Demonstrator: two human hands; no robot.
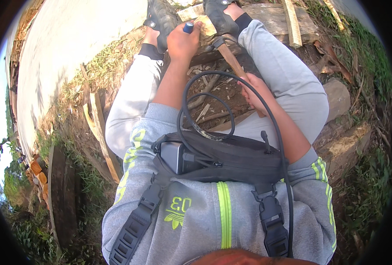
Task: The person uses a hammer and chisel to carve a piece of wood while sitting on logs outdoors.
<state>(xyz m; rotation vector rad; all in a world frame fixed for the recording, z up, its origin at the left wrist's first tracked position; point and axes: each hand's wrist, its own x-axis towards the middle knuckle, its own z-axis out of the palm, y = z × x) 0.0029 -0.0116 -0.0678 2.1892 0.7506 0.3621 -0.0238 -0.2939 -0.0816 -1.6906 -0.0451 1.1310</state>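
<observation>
My left hand [182,44] is closed around a tool whose dark blue handle end [188,28] sticks up out of the fist; its lower part is hidden. Just beside that fist is a pale block of wood [207,26], between my two dark shoes. My right hand [254,92] grips the wooden handle of a hammer [232,61], which slants up and to the left. The hammer's dark metal head [217,43] is right of the left fist and slightly below it, apart from the blue end.
A black cable [184,104] loops from the black chest bag [231,157] across the space between my arms. Wood chips [203,110] litter the soil between my legs. Planks [99,132] lie at left, logs [337,101] at right, and a pale concrete surface [72,53] at far left.
</observation>
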